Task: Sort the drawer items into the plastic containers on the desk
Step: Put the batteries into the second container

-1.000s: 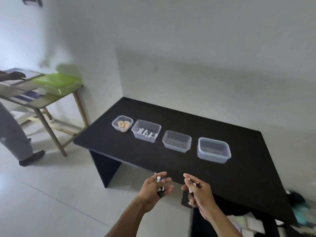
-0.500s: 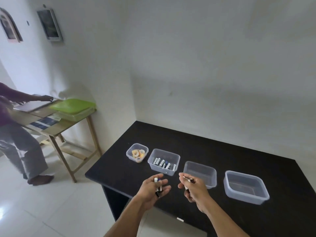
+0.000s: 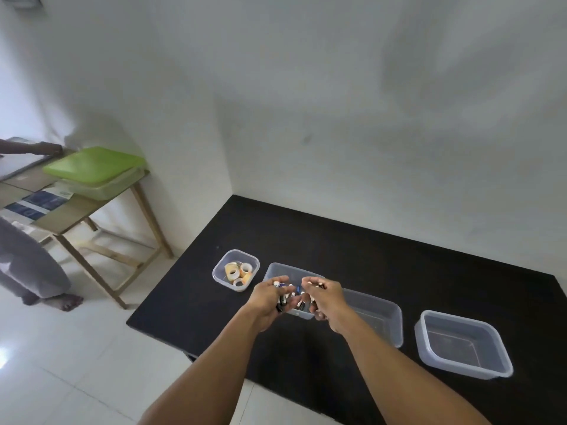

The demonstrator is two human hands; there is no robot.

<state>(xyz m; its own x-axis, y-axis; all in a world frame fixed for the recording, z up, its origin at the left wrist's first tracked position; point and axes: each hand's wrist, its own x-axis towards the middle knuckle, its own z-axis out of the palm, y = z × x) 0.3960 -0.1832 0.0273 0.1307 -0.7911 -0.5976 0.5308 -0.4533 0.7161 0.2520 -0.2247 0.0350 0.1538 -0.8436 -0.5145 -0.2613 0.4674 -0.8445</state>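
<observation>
A handful of small cylindrical batteries (image 3: 287,297), dark-bodied with pale and blue ends, sits clutched in both hands directly above the second clear plastic container (image 3: 276,273) from the left, which shows more of the same inside. The left hand (image 3: 268,300) curls around several of them, fingers half closed; the right hand (image 3: 322,297) pinches a few more near its fingertips. Both hover over the tub's near rim rather than its middle, so a loose release risks batteries striking the rim and rolling across the black worktop (image 3: 337,240) or off its front edge to the white tiled floor (image 3: 92,348). Round cells roll readily, and the tub looks light enough to shift if knocked. To the left stands a smaller clear tub holding tape rolls (image 3: 235,273); to the right are two larger clear containers, the nearer one (image 3: 377,317) and the far one (image 3: 460,345), both seemingly empty. A stray bounce could land a battery in the wrong tub, most likely the nearer one, just beside the right wrist.
</observation>
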